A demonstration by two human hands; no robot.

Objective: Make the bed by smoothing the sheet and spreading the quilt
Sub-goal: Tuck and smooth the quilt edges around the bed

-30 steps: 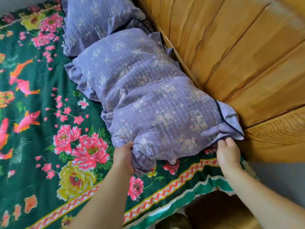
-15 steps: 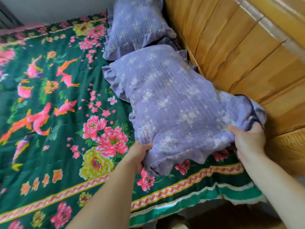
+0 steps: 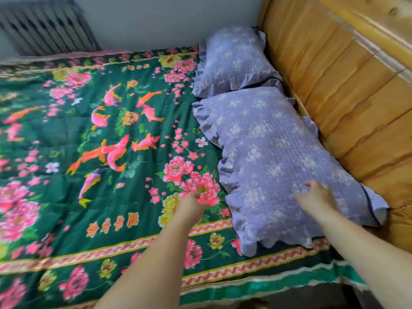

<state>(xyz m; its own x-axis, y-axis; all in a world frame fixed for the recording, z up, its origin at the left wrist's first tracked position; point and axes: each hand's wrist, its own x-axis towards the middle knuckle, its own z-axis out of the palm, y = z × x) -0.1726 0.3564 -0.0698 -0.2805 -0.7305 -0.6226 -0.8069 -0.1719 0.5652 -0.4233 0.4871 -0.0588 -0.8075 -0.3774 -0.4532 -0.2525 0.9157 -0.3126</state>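
A dark green sheet (image 3: 73, 134) printed with pink flowers and orange fish covers the bed and lies fairly flat. Two lilac quilted pillows lie along the right side, the near pillow (image 3: 274, 148) close to me and the far pillow (image 3: 231, 63) behind it. My right hand (image 3: 317, 200) rests on the near pillow's front end with the thumb out. My left hand (image 3: 191, 206) hovers over the sheet just left of that pillow, fingers loosely curled and holding nothing. No quilt is in view.
A wooden headboard (image 3: 347, 90) runs along the right, tight against the pillows. A dark radiator (image 3: 46, 25) stands against the pale wall (image 3: 167, 21) beyond the bed. The sheet's bordered edge (image 3: 245, 286) hangs over the near side.
Both hands let go of the near pillow, which now lies flat on the sheet. My left hand moved off to the left, my right hand moved onto the pillow's top. The view lifted.
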